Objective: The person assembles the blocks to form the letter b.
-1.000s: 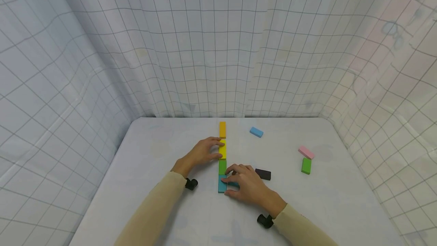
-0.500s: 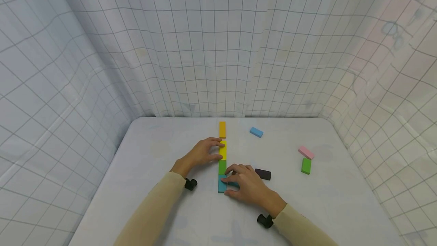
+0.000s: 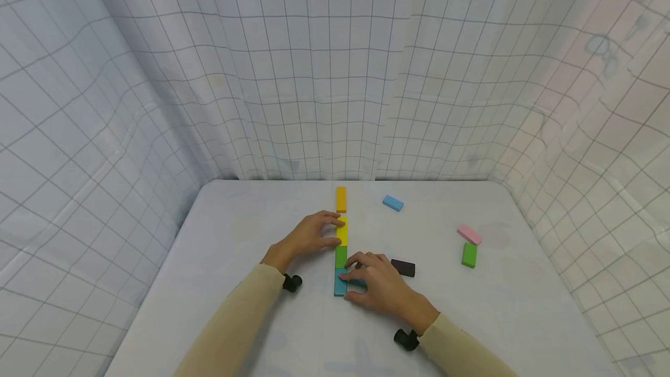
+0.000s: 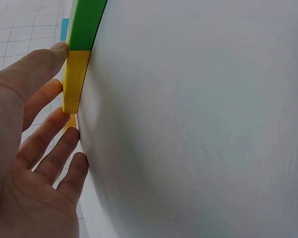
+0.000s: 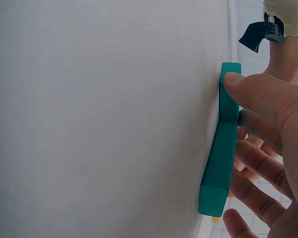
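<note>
Grid-lined white curtains (image 3: 314,63), tinted pink at upper right, hang on three sides of the pale surface (image 3: 246,214).

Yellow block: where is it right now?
In the head view, the yellow block lies right of the left hand, which touches it, between the orange block beyond and a green block on the near side.

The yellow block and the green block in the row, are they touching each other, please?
Touching: the left wrist view shows the yellow block meeting the green block end to end, with no gap at the seam.
</note>
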A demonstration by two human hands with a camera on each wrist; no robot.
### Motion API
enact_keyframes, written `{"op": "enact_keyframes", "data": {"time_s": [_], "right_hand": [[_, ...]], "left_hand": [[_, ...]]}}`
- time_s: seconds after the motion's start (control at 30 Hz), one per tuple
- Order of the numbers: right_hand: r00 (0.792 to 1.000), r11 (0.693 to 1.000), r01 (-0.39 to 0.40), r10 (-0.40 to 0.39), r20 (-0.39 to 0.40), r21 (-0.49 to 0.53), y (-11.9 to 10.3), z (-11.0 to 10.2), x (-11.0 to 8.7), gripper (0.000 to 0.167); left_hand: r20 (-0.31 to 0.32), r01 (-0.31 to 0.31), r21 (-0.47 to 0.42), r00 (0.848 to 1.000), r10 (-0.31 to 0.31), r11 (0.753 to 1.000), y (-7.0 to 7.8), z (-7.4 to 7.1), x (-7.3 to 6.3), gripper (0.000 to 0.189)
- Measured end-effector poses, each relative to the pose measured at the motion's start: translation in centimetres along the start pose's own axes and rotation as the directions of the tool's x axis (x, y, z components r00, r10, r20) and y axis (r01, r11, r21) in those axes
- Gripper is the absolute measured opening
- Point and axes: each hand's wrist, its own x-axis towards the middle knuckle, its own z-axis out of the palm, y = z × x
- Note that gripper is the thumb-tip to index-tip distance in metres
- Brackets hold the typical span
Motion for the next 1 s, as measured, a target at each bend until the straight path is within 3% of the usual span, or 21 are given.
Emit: {"op": "enact_keyframes", "data": {"time_s": [0.3,0.53,0.67,0.73,0.83,0.9,1.0], "right_hand": [[1.0,1.0,-0.004,0.004,0.012,-0.003,0.0,0.0,0.0,0.042],[1.0,1.0,-0.006,0.006,0.006,0.004,-0.1,-0.1,0.0,0.042],[1.0,1.0,-0.004,0.004,0.004,0.003,-0.1,-0.1,-0.1,0.042],[1.0,1.0,-0.004,0.004,0.006,0.002,-0.1,-0.1,-0.1,0.041],[1.0,1.0,-0.005,0.005,0.009,0.003,-0.1,0.0,0.0,0.042],[1.0,1.0,-0.006,0.006,0.011,0.004,-0.1,0.0,0.0,0.041],[1.0,1.0,-0.004,0.004,0.008,0.0,0.0,0.0,0.0,0.042]], "left_hand": [[-0.001,-0.008,0.003,1.0,0.008,1.0,0.2,-0.1,0.0,0.049],[-0.102,-0.031,0.004,0.994,0.031,1.0,0.0,0.1,0.4,0.045],[-0.118,-0.03,0.008,0.993,0.03,1.0,-0.3,0.2,0.7,0.052],[-0.129,-0.045,0.046,0.99,0.051,0.998,-1.5,0.8,1.3,0.054],[-0.111,-0.046,0.096,0.992,0.057,0.994,-2.7,1.4,2.0,0.056],[-0.089,-0.025,0.127,0.995,0.037,0.992,-2.5,1.4,2.1,0.056],[-0.044,0.025,0.146,0.999,-0.019,0.989,-0.9,0.6,1.7,0.057]]}}
